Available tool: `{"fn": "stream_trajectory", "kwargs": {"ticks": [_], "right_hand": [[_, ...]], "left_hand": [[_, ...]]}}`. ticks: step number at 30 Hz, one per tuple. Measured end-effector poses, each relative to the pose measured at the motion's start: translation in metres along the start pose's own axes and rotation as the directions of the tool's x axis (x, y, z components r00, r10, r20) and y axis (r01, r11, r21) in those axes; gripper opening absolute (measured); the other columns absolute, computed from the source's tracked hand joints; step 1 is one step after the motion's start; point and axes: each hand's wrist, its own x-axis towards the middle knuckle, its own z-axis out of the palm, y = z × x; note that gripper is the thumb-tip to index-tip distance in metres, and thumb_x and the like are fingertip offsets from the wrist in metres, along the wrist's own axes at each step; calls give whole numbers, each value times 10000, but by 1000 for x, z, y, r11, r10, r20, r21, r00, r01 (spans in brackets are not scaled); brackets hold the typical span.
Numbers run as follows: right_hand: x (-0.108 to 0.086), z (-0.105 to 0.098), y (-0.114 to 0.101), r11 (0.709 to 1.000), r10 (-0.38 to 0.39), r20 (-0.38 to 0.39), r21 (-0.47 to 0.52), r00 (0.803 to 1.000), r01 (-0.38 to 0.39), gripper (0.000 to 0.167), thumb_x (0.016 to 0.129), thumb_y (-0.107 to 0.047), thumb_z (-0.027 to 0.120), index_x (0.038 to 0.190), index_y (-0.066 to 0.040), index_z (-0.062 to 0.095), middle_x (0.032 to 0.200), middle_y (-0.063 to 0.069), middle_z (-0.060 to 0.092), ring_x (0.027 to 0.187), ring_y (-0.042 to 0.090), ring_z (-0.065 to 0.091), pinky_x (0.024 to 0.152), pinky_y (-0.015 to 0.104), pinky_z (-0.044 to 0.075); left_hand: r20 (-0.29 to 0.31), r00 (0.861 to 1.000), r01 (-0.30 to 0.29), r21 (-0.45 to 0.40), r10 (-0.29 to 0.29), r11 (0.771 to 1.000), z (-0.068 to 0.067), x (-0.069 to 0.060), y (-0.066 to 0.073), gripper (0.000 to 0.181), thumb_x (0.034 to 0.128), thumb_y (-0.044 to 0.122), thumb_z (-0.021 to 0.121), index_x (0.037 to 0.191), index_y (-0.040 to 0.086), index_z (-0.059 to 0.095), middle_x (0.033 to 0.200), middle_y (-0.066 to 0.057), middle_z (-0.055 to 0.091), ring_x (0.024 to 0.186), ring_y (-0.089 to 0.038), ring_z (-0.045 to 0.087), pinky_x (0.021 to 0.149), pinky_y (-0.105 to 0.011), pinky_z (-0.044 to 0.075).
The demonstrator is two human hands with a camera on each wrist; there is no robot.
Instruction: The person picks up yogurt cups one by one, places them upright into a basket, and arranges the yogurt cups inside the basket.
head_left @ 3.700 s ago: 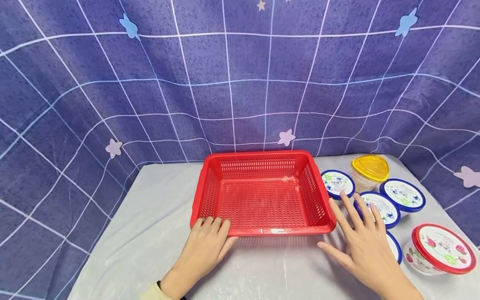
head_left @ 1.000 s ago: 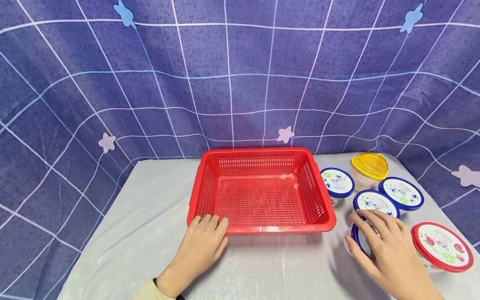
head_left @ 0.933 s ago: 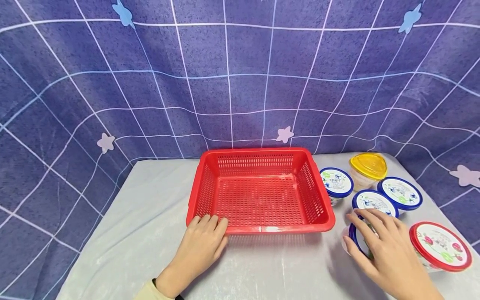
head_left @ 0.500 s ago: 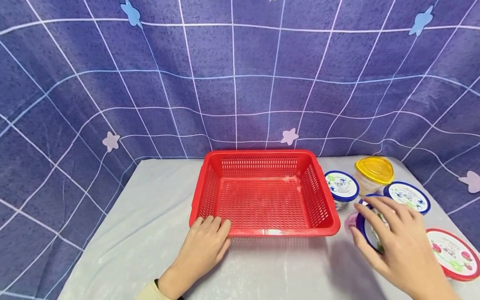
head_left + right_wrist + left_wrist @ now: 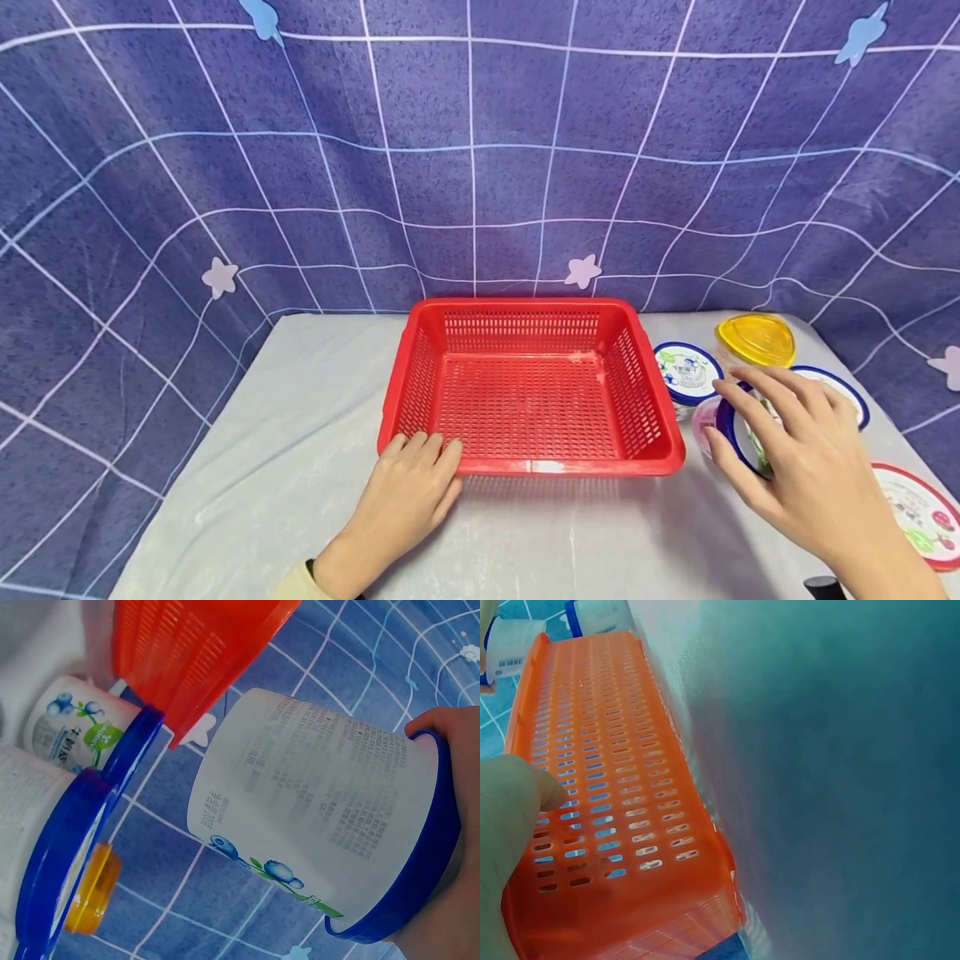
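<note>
Gripping the red basket (image 5: 600, 467) in the head view is the left hand (image 5: 414, 483); the right hand (image 5: 810, 454) holds a blue-lidded tub (image 5: 741, 439) beside the basket. Left wrist: hand against basket. Right wrist: tub tilted, held by its lid.

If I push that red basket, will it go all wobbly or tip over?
The red basket looks stiff, since its rim runs straight and even. It's probably light for its size, as its walls and floor are full of holes. And its wide, flat floor suggests it would slide rather than tip.
</note>
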Motion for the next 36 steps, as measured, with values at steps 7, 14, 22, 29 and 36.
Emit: {"fn": "stream_trajectory", "kwargs": {"ticks": [7,14,22,29,36], "right_hand": [[13,7,-1,999,-31,-31,28,999,32,630,950,-562,468,1120,-2,702,1189,198,643,1129,430,518,927,567,319],[24,10,0,997,-54,-31,46,998,55,641,954,-562,456,1108,12,696,1169,214,640,1126,446,513,845,607,316],[34,15,1,995,-83,-24,57,996,84,618,951,-549,464,1112,-3,703,1169,219,643,1119,452,524,868,620,317],[42,21,0,992,-101,-30,72,994,103,591,957,-512,469,1122,9,695,1160,225,638,1119,457,519,882,617,306],[52,29,-2,991,-111,-15,77,994,112,588,951,-506,468,1145,1,692,1194,211,632,1156,427,513,861,616,313]], "left_hand": [[-11,1000,-14,18,14,1000,-1,1,0,281,887,302,472,1003,72,584,794,-77,583,686,-283,562,631,-410,404],[16,1000,1,21,-1,1000,-3,0,1,298,925,316,439,1025,85,597,830,-80,611,717,-286,579,651,-410,412],[8,1000,0,0,0,1000,-2,0,1,286,886,306,481,1010,74,593,821,-82,604,720,-288,580,647,-409,409],[31,1000,6,-14,-6,1000,-3,-1,1,291,855,308,547,1024,76,596,825,-83,599,735,-293,586,660,-411,413],[37,999,6,-12,-6,1000,-3,-1,1,295,849,309,567,1030,80,604,837,-84,614,740,-288,588,658,-405,412]]}}
